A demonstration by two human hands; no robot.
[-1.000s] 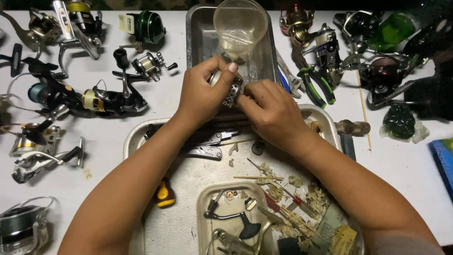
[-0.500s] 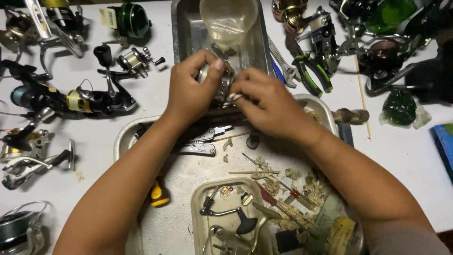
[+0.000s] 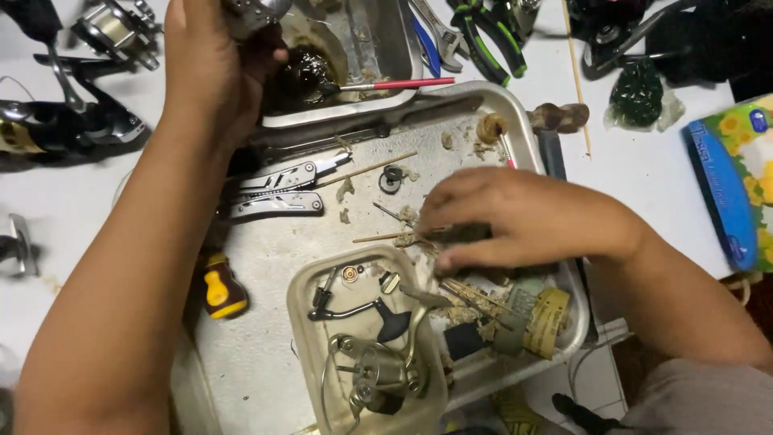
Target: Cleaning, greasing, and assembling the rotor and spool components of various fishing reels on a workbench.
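My left hand (image 3: 211,68) is at the top, shut on a silver metal reel part (image 3: 254,11) held over a small deep metal pan (image 3: 378,48) with dark grease in it. A red-handled brush (image 3: 403,84) lies across that pan's rim. My right hand (image 3: 523,219) is down on the large metal tray (image 3: 515,109), fingers together, fingertips on thin wooden sticks (image 3: 386,237) and dirty debris. Whether it grips one is hidden. A smaller tray (image 3: 302,290) with loose reel parts and a wire bail sits just below that hand.
A folded multi-tool (image 3: 274,189) and a yellow-handled screwdriver (image 3: 221,288) lie under my left forearm. Green-handled pliers (image 3: 483,40) lie at the top. Fishing reels (image 3: 72,121) crowd the left. A blue tissue pack (image 3: 733,177) lies at the right edge.
My right hand let go of the reel part and dropped to the large tray. My left hand keeps the part over the deep pan. The view has shifted closer and lower.
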